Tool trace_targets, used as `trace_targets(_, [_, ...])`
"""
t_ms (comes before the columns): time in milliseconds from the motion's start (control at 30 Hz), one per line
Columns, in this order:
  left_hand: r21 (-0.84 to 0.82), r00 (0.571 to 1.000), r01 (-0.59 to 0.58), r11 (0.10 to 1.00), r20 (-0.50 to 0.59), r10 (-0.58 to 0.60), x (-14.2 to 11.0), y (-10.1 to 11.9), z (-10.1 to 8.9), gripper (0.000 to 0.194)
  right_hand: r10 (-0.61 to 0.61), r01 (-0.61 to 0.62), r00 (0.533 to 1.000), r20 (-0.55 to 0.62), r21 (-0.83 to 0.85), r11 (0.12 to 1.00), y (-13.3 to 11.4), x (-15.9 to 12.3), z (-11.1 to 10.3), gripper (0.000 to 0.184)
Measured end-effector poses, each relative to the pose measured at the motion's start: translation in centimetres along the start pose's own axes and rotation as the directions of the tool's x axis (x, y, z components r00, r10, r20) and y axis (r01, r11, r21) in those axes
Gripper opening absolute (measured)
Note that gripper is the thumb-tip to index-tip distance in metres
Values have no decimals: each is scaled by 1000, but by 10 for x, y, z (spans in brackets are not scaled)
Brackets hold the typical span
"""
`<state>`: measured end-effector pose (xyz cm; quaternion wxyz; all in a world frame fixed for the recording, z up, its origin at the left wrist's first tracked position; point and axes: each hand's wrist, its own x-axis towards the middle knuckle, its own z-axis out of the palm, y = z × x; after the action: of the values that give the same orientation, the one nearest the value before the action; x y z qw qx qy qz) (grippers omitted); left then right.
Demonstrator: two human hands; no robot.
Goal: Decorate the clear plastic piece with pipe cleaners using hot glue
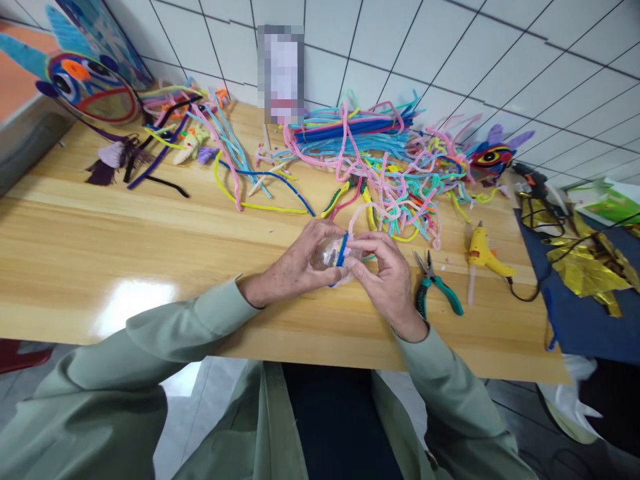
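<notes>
My left hand [313, 257] is wrapped around a clear plastic bottle piece [327, 255] held just above the wooden table. A blue pipe cleaner [343, 249] circles the piece, with some yellow beside it. On its right side, my right hand [379, 265] pinches a pale pink pipe cleaner [354, 223] against the plastic, its free length arching up toward the pile behind. My fingers cover part of the piece, so its full shape does not show. Green-handled pliers [434, 287] lie right of my right hand, and yellow-green handled cutters [350, 197] lie beyond the hands.
Heaps of coloured pipe cleaners [355, 137] line the tiled wall. Decorated fish-like figures stand at the left [93, 87] and right [493, 157]. A yellow glue gun [483, 252] trails its cord rightward. Gold foil [580, 263] lies on a dark blue surface at the right.
</notes>
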<state>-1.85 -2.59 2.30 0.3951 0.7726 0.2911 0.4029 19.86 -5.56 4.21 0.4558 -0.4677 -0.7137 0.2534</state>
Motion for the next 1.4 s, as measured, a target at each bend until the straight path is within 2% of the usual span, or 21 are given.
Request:
trace_targets(133, [3, 1000, -13, 1000, -1, 13, 0, 0, 0, 49, 18, -19, 1000, 17, 79, 997, 1, 1, -1, 10])
trace_targets(333, [-12, 1000, 22, 1000, -9, -22, 0, 1, 2, 45, 25, -25, 1000, 3, 52, 998, 1, 1, 0, 16])
trace_targets(700, [-83, 997, 77, 994, -24, -79, -2, 6, 3, 40, -130, 127, 991, -27, -88, 988, -1, -4, 2, 18])
trace_targets(1067, [-79, 999, 39, 996, -31, -41, -1, 5, 4, 39, -288, 277, 957, -4, -263, 924, -4, -6, 2, 25])
trace_targets(1167, [-78, 999, 29, 997, -39, -32, -1, 4, 4, 41, -346, 336, 938, 28, -319, 886, -8, -7, -5, 33])
trace_targets(1267, [-84, 998, 24, 996, -49, -29, -1, 3, 4, 41, -436, 433, 896, 81, -372, 821, -8, -9, -12, 44])
trace_targets(1400, [-86, 998, -6, 996, -67, 0, -1, 0, 5, 39, -503, 524, 849, 161, -377, 764, -1, -11, -14, 48])
